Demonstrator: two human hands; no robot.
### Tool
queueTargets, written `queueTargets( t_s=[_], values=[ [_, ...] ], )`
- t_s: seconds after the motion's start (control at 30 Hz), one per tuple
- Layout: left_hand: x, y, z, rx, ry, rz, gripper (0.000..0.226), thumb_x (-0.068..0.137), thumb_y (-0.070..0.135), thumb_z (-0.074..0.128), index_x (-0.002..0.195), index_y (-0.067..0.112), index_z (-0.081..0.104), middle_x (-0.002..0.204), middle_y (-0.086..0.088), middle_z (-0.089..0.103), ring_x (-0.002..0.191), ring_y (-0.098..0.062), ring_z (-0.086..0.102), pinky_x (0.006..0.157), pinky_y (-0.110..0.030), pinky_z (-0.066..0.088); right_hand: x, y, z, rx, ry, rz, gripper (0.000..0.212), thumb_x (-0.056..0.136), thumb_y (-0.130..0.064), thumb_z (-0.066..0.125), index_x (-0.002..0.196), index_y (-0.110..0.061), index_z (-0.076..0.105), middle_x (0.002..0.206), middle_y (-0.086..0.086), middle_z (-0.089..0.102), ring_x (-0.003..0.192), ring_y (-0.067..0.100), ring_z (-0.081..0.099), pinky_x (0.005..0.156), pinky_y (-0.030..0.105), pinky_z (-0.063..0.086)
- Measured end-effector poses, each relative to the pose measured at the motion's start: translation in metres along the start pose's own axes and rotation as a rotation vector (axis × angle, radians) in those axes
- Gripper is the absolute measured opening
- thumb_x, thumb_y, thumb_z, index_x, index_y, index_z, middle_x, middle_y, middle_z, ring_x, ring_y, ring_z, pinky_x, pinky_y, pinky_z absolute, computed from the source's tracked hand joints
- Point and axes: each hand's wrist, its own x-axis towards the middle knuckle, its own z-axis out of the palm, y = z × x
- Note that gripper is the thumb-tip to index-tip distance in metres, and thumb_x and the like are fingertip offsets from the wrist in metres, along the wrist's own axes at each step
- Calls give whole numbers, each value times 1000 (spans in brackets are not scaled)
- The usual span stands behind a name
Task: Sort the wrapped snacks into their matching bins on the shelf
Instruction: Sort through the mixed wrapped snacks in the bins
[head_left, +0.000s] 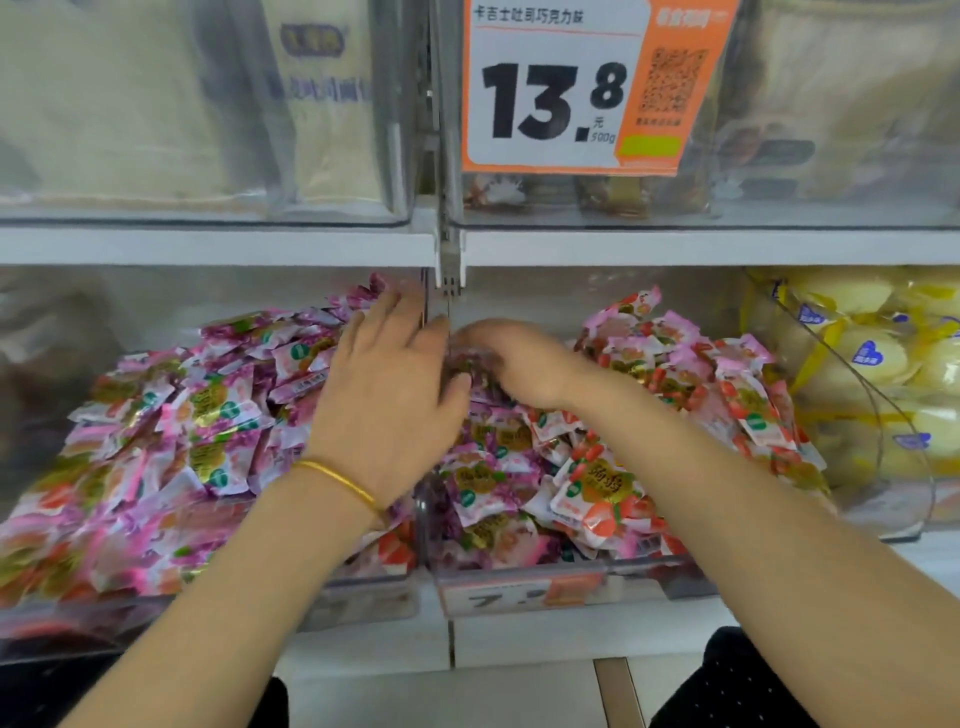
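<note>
Two clear bins stand side by side on the lower shelf. The left bin (156, 613) is heaped with purple-pink wrapped snacks (197, 415). The right bin (649, 571) holds red-and-white strawberry wrapped snacks (675, 374), with purple ones (488, 483) mixed in at its left side. My left hand (389, 384), a gold bracelet on its wrist, lies spread over the divider between the bins. My right hand (519, 364) reaches in from the right, its fingers curled around a bunch of purple snacks (467, 364) near the divider; the grip is blurred.
A third bin (883, 519) of yellow-wrapped cakes stands at the far right. Above, an upper shelf (208, 244) carries clear bins with pale packages and an orange price tag (571, 88) reading 13.8. A small price label (519, 592) hangs on the right bin's front.
</note>
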Motion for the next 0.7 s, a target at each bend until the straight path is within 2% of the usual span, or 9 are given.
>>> queueTargets(
  t_s=[0.1, 0.17, 0.23, 0.33, 0.5, 0.57, 0.7],
  values=[
    [-4, -26, 7, -208, -114, -17, 84, 77, 63, 22, 147, 17, 27, 158, -1, 15, 145, -14, 4, 112, -19, -3, 10, 0, 22, 1, -136, 33, 51, 92, 2, 45, 140, -17, 43, 144, 8, 44, 130, 24, 43, 107, 34, 35],
    [-11, -32, 13, -292, -122, -16, 86, 76, 66, 13, 148, 19, 23, 157, 2, 16, 143, -5, 3, 112, -17, -3, 7, 6, 27, -11, -144, 67, 43, 96, -12, 46, 139, -18, 42, 141, 8, 47, 127, 26, 45, 105, 36, 38],
    [-16, -32, 20, -312, -89, -9, 81, 80, 63, 11, 148, 19, 24, 156, 3, 20, 139, 1, 5, 113, -17, -1, 4, 7, 28, -53, -98, 87, 37, 94, -27, 50, 130, -17, 47, 130, 10, 55, 118, 29, 52, 96, 42, 44],
    [-17, -31, 23, -307, -57, -5, 77, 83, 58, 10, 147, 17, 26, 154, 1, 24, 138, 0, 8, 115, -19, 1, 2, 3, 28, -183, -45, 129, 37, 91, -33, 56, 122, -13, 51, 122, 11, 59, 111, 31, 55, 89, 42, 48],
    [-19, -30, 26, -317, -27, 1, 76, 84, 55, 9, 146, 16, 27, 153, -2, 27, 141, -4, 10, 115, -20, 1, -3, 1, 30, -220, 52, 201, 30, 92, -32, 54, 114, -12, 54, 112, 11, 62, 104, 31, 58, 82, 38, 50],
    [-19, -29, 26, -322, -17, 3, 75, 85, 55, 10, 146, 15, 27, 153, -2, 27, 139, -2, 9, 115, -21, 1, -4, 0, 32, -275, 70, 192, 30, 94, -31, 50, 119, -16, 56, 115, 9, 59, 109, 31, 54, 85, 38, 47],
    [-19, -28, 25, -325, -13, 0, 75, 85, 54, 10, 146, 15, 27, 153, -3, 28, 143, -9, 12, 116, -23, 3, -1, -1, 29, -295, -96, 182, 40, 98, -36, 42, 136, -26, 46, 130, 6, 46, 122, 31, 38, 100, 41, 39]
  ],
)
